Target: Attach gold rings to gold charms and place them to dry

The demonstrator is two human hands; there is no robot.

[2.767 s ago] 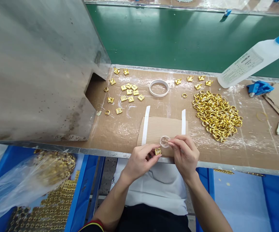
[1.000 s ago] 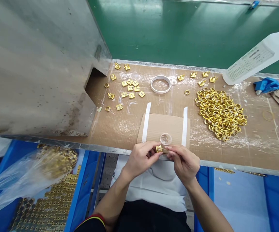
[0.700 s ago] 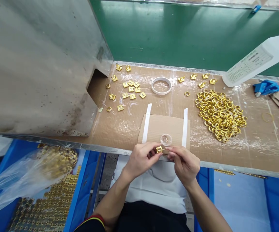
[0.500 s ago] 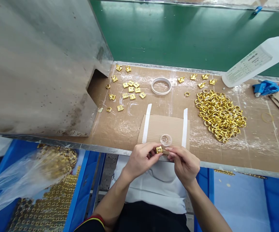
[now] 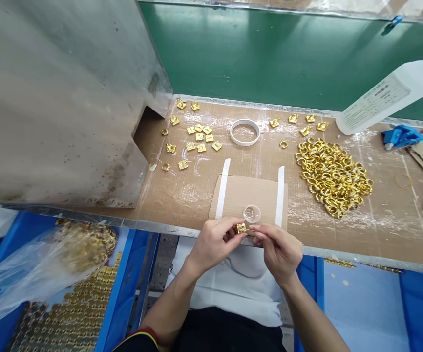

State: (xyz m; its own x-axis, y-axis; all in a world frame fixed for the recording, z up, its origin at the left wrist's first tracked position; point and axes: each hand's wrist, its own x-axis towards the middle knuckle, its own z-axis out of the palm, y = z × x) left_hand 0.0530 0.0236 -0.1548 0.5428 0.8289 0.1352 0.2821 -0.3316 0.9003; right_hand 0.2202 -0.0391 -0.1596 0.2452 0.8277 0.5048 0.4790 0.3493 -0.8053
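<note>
Between the thumb and fingers of my left hand (image 5: 215, 243) is a small gold square piece (image 5: 241, 228). My right hand (image 5: 280, 249) pinches a thin stick (image 5: 250, 230), whose far end reaches the gold piece. Just beyond my fingertips, a small clear round dish (image 5: 251, 213) rests on a cardboard pad (image 5: 251, 190) with white tape strips on both sides. Both hands are over the front edge of the table.
A heap of gold rings (image 5: 334, 176) lies right, near a leaning white bottle (image 5: 391, 95). Several gold square pieces (image 5: 199, 137) and a tape roll (image 5: 245, 132) lie farther back. A metal panel (image 5: 68, 107) stands left; blue bins (image 5: 123, 278) sit below the table.
The view has shifted very slightly. Both hands keep nearly the same pose, with the gold piece and stick still held.
</note>
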